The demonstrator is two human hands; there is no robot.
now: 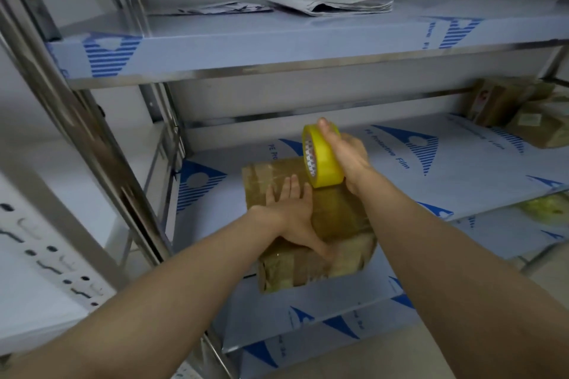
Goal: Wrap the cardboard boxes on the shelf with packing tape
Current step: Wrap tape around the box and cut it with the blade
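Shelf [462,169], middle tier: box [332,224] running away from me, my left hand [292,215] flat atop, right hand [348,160] gripping roll [323,160] just beside.

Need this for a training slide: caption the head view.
Left hand presses flat on a tape-wrapped cardboard box while right hand grips a yellow tape roll.

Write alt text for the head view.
A person's left hand presses flat on a tape-wrapped cardboard box on a steel shelf, while the right hand grips a yellow tape roll held over its top. More wrapped boxes sit at far right.
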